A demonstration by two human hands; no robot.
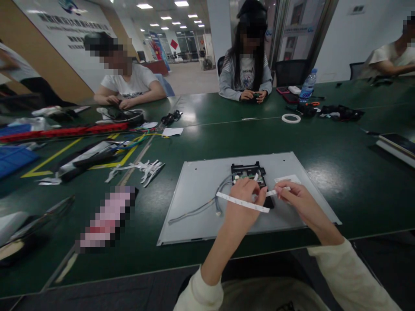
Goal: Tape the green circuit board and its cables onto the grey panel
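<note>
My right hand [296,198] pinches one end of a narrow white strip with printed marks [271,193]. The fingers of my left hand [241,192] are curled around the strip's other side, partly hidden behind the hand. Across the back of my left hand lies a second length of white marked strip [241,202]; whether it is the same piece I cannot tell. Under my hands is a black plastic housing with a circuit board [248,168], with grey cables [191,212] leading off to the left. It rests on a light grey panel [194,185].
Loose white strips [151,170] and a pixelated pink phone-like object [106,220] lie left of the panel. Farther off are a roll of white tape [291,118], a water bottle [308,86] and black cables [340,112]. Co-workers sit across the green table [207,138].
</note>
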